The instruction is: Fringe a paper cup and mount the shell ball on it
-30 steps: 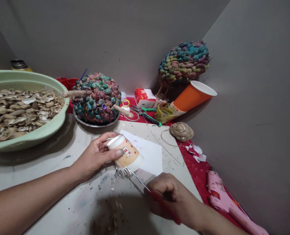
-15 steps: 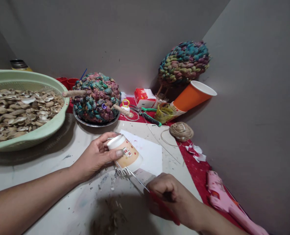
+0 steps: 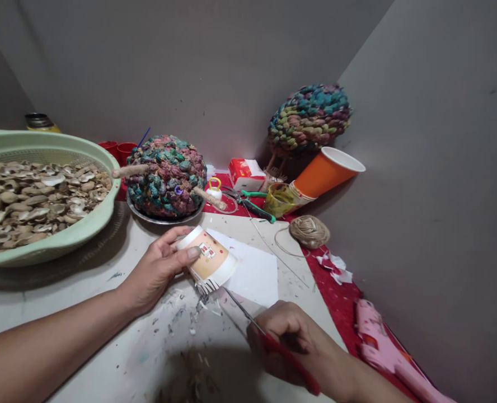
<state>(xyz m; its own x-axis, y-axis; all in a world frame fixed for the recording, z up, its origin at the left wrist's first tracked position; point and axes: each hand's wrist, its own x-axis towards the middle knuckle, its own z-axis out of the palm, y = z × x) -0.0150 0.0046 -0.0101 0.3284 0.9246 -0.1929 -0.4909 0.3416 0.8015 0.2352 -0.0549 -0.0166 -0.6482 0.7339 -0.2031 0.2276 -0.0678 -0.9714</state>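
Observation:
A small paper cup (image 3: 213, 260) with a peach band is tilted in my left hand (image 3: 160, 263), thumb across its printed side and fingers behind. One edge of the cup is snipped into thin white strips that fan downward. Red-handled scissors (image 3: 290, 358) are gripped in my right hand (image 3: 286, 341). Their blades point up and left, with the tips close by the cup's fringed corner; whether they touch it I cannot tell. Under the cup lie a white paper sheet (image 3: 257, 268) and small paper scraps.
A green basket of shells (image 3: 101, 218) stands at left. Behind are a painted shell-covered ball (image 3: 164, 179) in a metal bowl, green-handled pliers (image 3: 257, 207), a twine ball (image 3: 309, 231) and a leaning orange cup (image 3: 322, 174). A pink glue gun (image 3: 378, 336) lies at right.
The cup and my left hand have shifted slightly left, turning the fringed edge more into view. The scissor tips have come away from the strips to the cup's corner.

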